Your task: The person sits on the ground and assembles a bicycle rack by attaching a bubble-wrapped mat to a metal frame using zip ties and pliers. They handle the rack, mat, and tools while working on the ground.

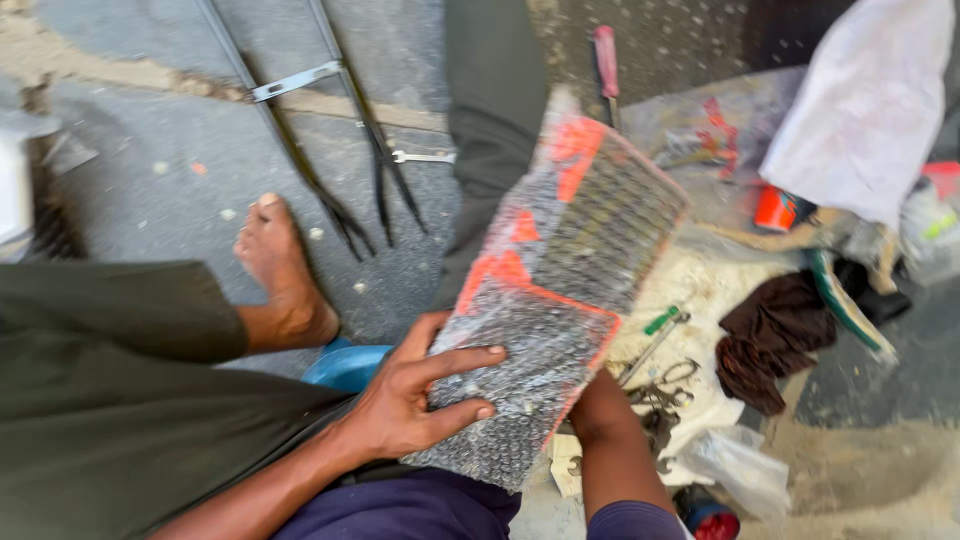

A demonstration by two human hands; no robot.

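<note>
Head view shows me my left hand (415, 395) pressed with spread fingers on a flat rectangular bubble-wrapped package (555, 300) with orange patches, held tilted over my lap, while my right hand is hidden behind it.

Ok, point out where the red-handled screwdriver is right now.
In the head view, the red-handled screwdriver lies on the ground at top centre, just above the bubble-wrapped package and right of the small wrench.
</note>
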